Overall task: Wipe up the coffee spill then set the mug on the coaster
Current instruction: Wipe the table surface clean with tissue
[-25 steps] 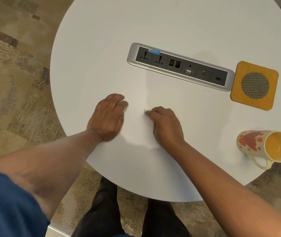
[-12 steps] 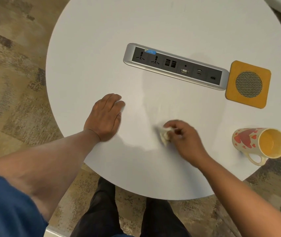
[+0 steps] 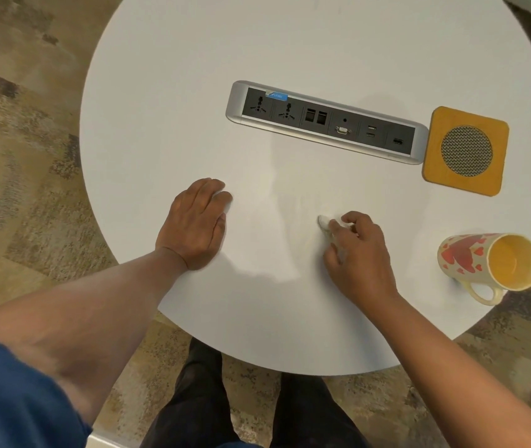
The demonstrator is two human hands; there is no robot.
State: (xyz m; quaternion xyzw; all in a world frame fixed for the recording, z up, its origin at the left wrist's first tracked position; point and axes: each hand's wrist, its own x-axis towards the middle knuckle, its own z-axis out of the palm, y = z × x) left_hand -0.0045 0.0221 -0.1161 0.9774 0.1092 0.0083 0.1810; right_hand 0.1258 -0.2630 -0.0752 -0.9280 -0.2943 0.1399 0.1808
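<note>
Round white table (image 3: 167,76), far edge cut off at the top of the view, right edge clipped as well. Set into the middle, toward the far side: a long silver power strip (image 3: 325,121) with dark sockets and ports. Just beside its right end, close enough that touching or apart cannot be told, a square yellow coaster (image 3: 435,176) with a grey mesh disc, near the table's right edge and bare. Closer to the near-right edge, well apart from the coaster, a cream mug (image 3: 464,257) with red hearts — on its side, yellow inside facing right, handle toward the near edge, mouth overhanging the rim of the table.

Left hand (image 3: 196,224) flat on the tabletop near the left edge, palm down, fingers together and extended, holding nothing. Right hand (image 3: 361,253) curled narrow around a small wad of white tissue (image 3: 324,221), pressed to the table between the left hand and the mug; most of the tissue hidden under the fingers. Faint pale smear (image 3: 290,202) on the surface beyond the tissue — too washed out against the white to say whether wet or merely shadow.
</note>
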